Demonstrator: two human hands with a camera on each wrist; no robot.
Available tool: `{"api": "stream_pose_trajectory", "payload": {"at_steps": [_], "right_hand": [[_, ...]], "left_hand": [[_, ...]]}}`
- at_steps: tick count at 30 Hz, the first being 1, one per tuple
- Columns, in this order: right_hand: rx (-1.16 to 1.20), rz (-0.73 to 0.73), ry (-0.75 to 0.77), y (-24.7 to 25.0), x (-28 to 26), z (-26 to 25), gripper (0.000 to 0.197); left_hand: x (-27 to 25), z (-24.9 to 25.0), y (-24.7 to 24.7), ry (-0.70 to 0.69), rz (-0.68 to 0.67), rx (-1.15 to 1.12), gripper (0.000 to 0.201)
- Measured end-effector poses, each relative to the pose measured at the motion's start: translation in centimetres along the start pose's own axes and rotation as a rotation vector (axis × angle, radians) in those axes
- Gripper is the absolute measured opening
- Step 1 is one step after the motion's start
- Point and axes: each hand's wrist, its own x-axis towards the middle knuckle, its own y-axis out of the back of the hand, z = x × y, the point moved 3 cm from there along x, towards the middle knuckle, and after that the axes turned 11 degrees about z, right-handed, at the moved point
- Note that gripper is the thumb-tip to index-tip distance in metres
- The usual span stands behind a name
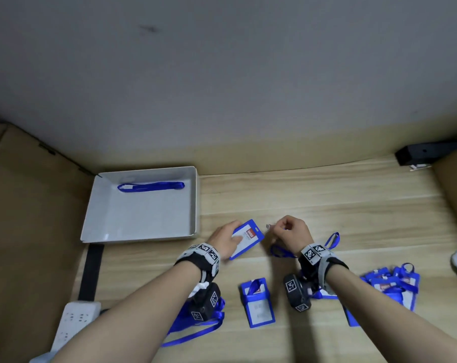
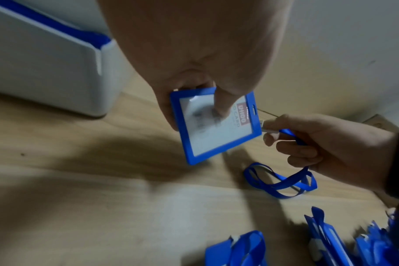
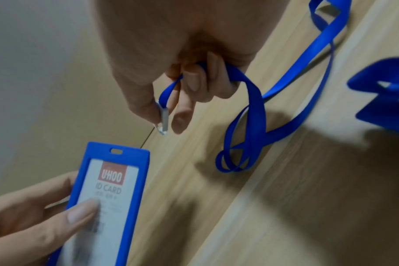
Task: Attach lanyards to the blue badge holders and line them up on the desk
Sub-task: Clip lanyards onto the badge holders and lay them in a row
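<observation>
My left hand (image 1: 228, 238) grips a blue badge holder (image 1: 248, 238) with a red-topped ID card, thumb on its face, held above the desk; the same holder (image 2: 214, 126) (image 3: 107, 201) shows its slot at the top. My right hand (image 1: 290, 231) pinches the metal clip (image 3: 163, 120) of a blue lanyard (image 3: 251, 115) a short way from that slot, apart from it. The strap (image 1: 282, 251) trails onto the desk under my right wrist. One more lanyard (image 1: 151, 186) lies in the white tray (image 1: 193, 200).
Finished badge holders lie along the near desk: one (image 1: 258, 302) in the middle, a pile (image 1: 395, 286) at right, straps (image 1: 195, 328) under my left forearm. A power strip (image 1: 72, 323) sits near left, a black device (image 1: 418, 154) far right, cardboard walls on both sides.
</observation>
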Motion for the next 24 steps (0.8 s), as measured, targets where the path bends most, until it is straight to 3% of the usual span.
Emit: {"api": "stream_pose_trajectory", "payload": {"at_steps": [3, 9, 16, 20, 24], "right_hand": [[0.058, -0.02, -0.005, 0.4, -1.5, -1.2, 0.033], [0.1, -0.032, 0.062, 1.6, -4.6, -4.0, 0.036], [0.179, -0.108, 0.059, 3.3, -7.1, -5.2, 0.015], [0.142, -0.166, 0.068, 3.6, -8.1, -4.7, 0.035], [0.112, -0.169, 0.067, 3.7, -8.6, -4.8, 0.034]], "left_hand": [[-1.5, 1.0, 1.5, -0.067, -0.036, 0.008, 0.024], [-4.0, 1.9, 3.4, -0.15, -0.039, 0.065, 0.023], [-5.6, 2.7, 4.6, -0.179, -0.035, 0.127, 0.023], [-6.3, 3.0, 4.7, -0.179, -0.035, 0.136, 0.021], [-6.7, 3.1, 4.9, -0.189, -0.033, 0.132, 0.021]]}}
